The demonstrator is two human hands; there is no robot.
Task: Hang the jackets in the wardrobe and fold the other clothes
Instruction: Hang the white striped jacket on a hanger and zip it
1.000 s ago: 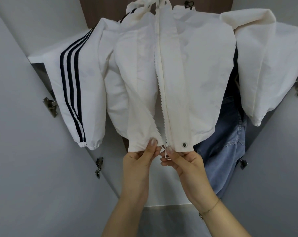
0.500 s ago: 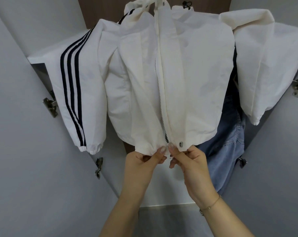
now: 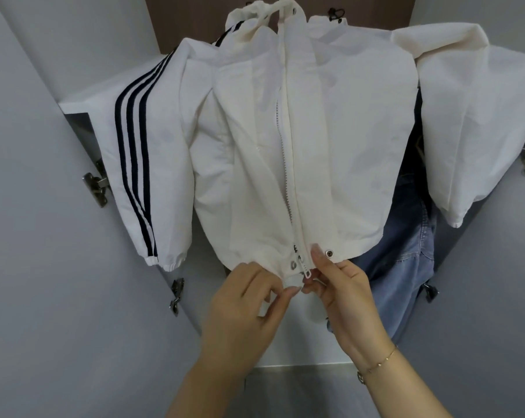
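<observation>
- The wardrobe [image 3: 29, 267] is seen with its two grey doors swung open; four metal hinges are counted, two along each side.
- One cream jacket [image 3: 345, 140] is hung in the wardrobe opening, straight ahead of and above the hands, with its front turned to the person and its long axis running up and down along the zip.
- One white sleeve with three dark stripes [image 3: 134, 164] is seen hanging to the left of the jacket; whether it belongs to a second garment cannot be told.
- One pair of blue jeans [image 3: 406, 267] is partly seen behind the jacket, lower right.
- One zip [image 3: 290, 182] is seen down the middle, still unjoined above the hem; its pull tab [image 3: 306, 268] lies at the bottom edge between two snap studs.
- The left hand [image 3: 243, 309] is pinched on the hem's left corner, thumb and forefinger closed on the cloth.
- The right hand [image 3: 342, 294] is closed on the hem's right side just beside the pull tab, and is the nearer to it.
- The two hands are held close together, fingertips almost touching; an upward pull along the zip is judged to be what follows.
- One thin bracelet [image 3: 376, 365] is worn on the right wrist.
</observation>
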